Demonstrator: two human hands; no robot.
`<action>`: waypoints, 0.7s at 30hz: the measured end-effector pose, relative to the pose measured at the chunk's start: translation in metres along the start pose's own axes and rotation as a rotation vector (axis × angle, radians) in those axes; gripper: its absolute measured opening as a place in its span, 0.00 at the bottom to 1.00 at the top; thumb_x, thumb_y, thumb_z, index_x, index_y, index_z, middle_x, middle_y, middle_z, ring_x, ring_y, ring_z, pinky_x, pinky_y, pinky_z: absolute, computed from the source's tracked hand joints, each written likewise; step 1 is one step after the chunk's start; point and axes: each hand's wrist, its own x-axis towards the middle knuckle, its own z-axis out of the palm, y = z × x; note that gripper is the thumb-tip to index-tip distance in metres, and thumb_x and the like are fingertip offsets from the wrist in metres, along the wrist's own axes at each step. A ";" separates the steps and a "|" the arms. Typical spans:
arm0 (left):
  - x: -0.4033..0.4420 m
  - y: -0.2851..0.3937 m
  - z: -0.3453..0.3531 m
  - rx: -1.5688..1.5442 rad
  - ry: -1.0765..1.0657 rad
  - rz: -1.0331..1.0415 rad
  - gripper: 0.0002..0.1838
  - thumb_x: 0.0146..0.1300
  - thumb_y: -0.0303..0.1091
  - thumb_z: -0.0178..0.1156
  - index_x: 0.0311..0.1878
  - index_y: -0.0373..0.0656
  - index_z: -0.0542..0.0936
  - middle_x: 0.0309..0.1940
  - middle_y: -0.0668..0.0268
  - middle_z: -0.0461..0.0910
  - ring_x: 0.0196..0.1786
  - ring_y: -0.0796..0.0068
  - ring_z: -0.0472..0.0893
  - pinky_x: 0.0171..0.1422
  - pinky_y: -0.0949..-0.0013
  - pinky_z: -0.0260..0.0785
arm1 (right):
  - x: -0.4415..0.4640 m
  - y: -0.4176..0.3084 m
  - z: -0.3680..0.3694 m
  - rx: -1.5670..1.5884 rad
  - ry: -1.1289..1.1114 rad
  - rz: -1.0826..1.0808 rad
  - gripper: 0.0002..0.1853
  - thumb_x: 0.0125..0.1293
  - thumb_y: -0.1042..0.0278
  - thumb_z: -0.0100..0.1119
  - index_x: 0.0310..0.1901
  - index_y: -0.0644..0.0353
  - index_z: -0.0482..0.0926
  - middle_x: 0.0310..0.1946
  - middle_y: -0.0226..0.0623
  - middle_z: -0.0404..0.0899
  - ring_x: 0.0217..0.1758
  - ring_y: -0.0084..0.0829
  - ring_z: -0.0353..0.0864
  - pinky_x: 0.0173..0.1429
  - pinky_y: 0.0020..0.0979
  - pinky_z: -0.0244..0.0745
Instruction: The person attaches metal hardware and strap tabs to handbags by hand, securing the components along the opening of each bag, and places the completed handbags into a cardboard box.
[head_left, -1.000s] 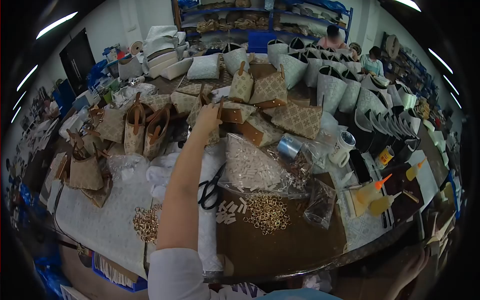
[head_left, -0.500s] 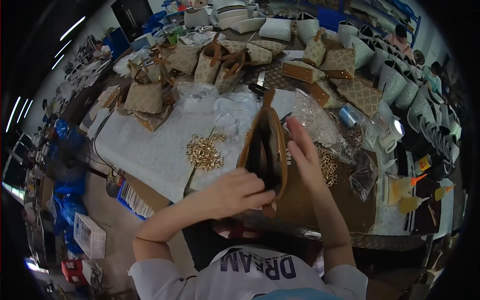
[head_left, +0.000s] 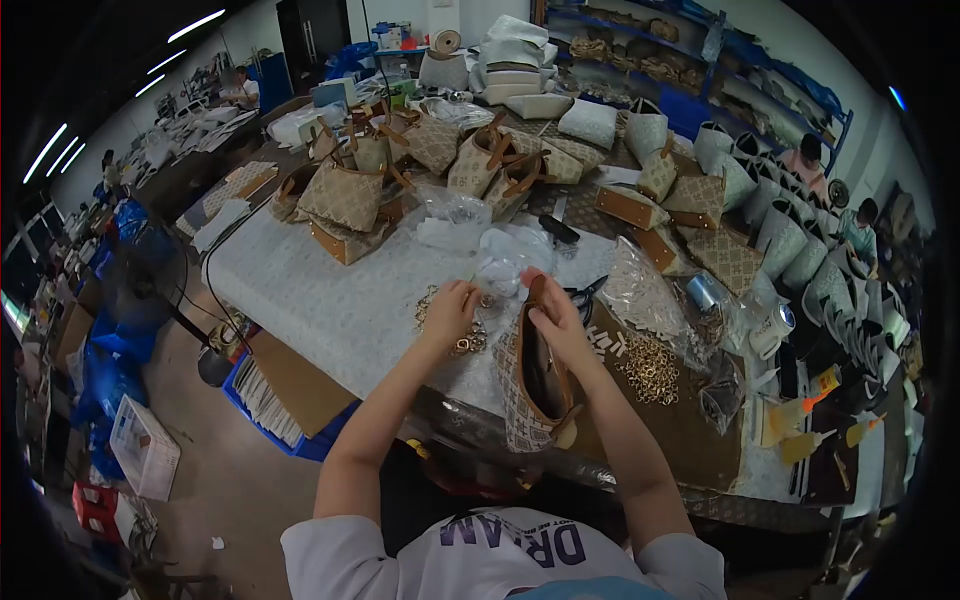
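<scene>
A beige patterned handbag [head_left: 515, 405] with brown trim stands open-topped at the table's front edge. My right hand [head_left: 560, 325] is closed on the brown leather tab [head_left: 537, 290] at its far end. My left hand [head_left: 453, 312] is over the left heap of gold-coloured metal rings [head_left: 468, 342], its fingers pinched together. Whatever those fingers hold, if anything, is too small to make out. Another heap of gold rings [head_left: 650, 372] lies to the right of the bag, beside small white pieces [head_left: 607, 343].
Finished-looking patterned bags [head_left: 340, 195] crowd the back of the table. Clear plastic bags [head_left: 640, 290], a blue can [head_left: 703, 290], a white mug [head_left: 772, 330] and glue bottles [head_left: 785, 420] stand right. A fan [head_left: 150, 275] is at the left; co-workers sit farther off.
My left hand has left the bag's near end and moved away to the left ring heap. My right hand has closed on the tab, and the bag sits lower. The view has shifted.
</scene>
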 end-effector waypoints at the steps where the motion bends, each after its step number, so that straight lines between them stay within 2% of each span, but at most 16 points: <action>1: 0.007 -0.022 0.013 0.074 -0.043 0.033 0.10 0.63 0.34 0.55 0.41 0.39 0.81 0.44 0.56 0.79 0.46 0.52 0.78 0.52 0.56 0.71 | 0.000 0.001 0.002 0.033 -0.042 0.053 0.28 0.65 0.84 0.47 0.68 0.62 0.62 0.61 0.36 0.70 0.65 0.26 0.68 0.68 0.28 0.60; 2: 0.013 -0.039 0.025 0.148 -0.087 0.065 0.10 0.62 0.34 0.56 0.42 0.39 0.81 0.44 0.56 0.80 0.47 0.52 0.78 0.53 0.55 0.72 | 0.000 0.003 0.004 0.065 -0.082 0.107 0.26 0.67 0.83 0.48 0.67 0.64 0.63 0.59 0.35 0.72 0.64 0.25 0.69 0.68 0.27 0.60; 3: 0.017 -0.049 0.034 0.110 -0.110 0.142 0.10 0.61 0.34 0.57 0.40 0.39 0.82 0.42 0.56 0.81 0.47 0.51 0.79 0.54 0.53 0.72 | -0.005 0.009 0.014 0.133 0.082 0.055 0.22 0.69 0.79 0.53 0.63 0.67 0.67 0.50 0.33 0.78 0.56 0.22 0.74 0.62 0.24 0.65; 6: 0.027 -0.057 0.046 0.332 -0.282 0.088 0.10 0.59 0.34 0.59 0.42 0.45 0.84 0.39 0.54 0.82 0.47 0.51 0.80 0.50 0.54 0.73 | -0.014 0.014 0.024 0.008 0.321 -0.084 0.22 0.66 0.79 0.59 0.61 0.68 0.70 0.46 0.34 0.80 0.49 0.21 0.77 0.55 0.21 0.70; 7: 0.028 -0.058 0.047 0.347 -0.300 0.041 0.10 0.58 0.34 0.60 0.42 0.46 0.84 0.38 0.54 0.82 0.46 0.50 0.80 0.49 0.54 0.73 | -0.015 0.012 0.027 -0.017 0.425 -0.111 0.19 0.63 0.79 0.63 0.56 0.69 0.75 0.42 0.33 0.81 0.42 0.20 0.79 0.49 0.21 0.73; 9: 0.030 -0.055 0.045 0.388 -0.344 -0.046 0.11 0.57 0.35 0.60 0.42 0.48 0.85 0.37 0.53 0.82 0.44 0.50 0.81 0.48 0.53 0.73 | -0.015 0.008 0.026 -0.160 0.501 -0.091 0.15 0.63 0.78 0.63 0.52 0.68 0.78 0.40 0.33 0.82 0.39 0.21 0.79 0.46 0.22 0.73; 10: 0.030 -0.050 0.042 0.338 -0.294 -0.084 0.11 0.57 0.35 0.60 0.42 0.47 0.85 0.37 0.53 0.82 0.44 0.50 0.81 0.48 0.53 0.73 | -0.016 0.008 0.026 -0.227 0.542 -0.075 0.14 0.63 0.77 0.64 0.50 0.68 0.79 0.40 0.34 0.82 0.38 0.21 0.79 0.44 0.22 0.73; 12: 0.026 -0.038 0.032 0.240 -0.194 -0.166 0.10 0.58 0.35 0.60 0.41 0.46 0.85 0.37 0.53 0.82 0.43 0.50 0.82 0.47 0.53 0.74 | -0.013 0.012 0.024 -0.298 0.590 -0.106 0.12 0.63 0.76 0.63 0.48 0.67 0.80 0.36 0.36 0.83 0.35 0.21 0.79 0.41 0.23 0.73; 15: 0.031 -0.022 0.011 0.143 -0.066 -0.076 0.11 0.58 0.35 0.61 0.42 0.44 0.85 0.37 0.53 0.82 0.44 0.52 0.82 0.48 0.55 0.74 | -0.007 -0.002 0.029 -0.421 0.600 -0.154 0.10 0.63 0.74 0.62 0.46 0.66 0.80 0.31 0.41 0.82 0.32 0.21 0.79 0.39 0.24 0.73; 18: 0.031 -0.036 0.015 0.164 -0.177 0.053 0.11 0.58 0.35 0.61 0.42 0.43 0.84 0.36 0.54 0.82 0.44 0.52 0.81 0.49 0.57 0.73 | -0.008 -0.004 0.036 -0.450 0.542 -0.162 0.09 0.63 0.74 0.61 0.45 0.65 0.80 0.28 0.44 0.80 0.28 0.22 0.79 0.36 0.24 0.73; 21: 0.026 -0.046 0.024 0.262 -0.430 0.080 0.10 0.57 0.35 0.60 0.41 0.45 0.85 0.38 0.55 0.82 0.44 0.51 0.81 0.49 0.53 0.73 | -0.006 -0.002 0.039 -0.446 0.532 -0.184 0.08 0.63 0.74 0.62 0.43 0.65 0.80 0.26 0.44 0.80 0.25 0.25 0.77 0.33 0.24 0.72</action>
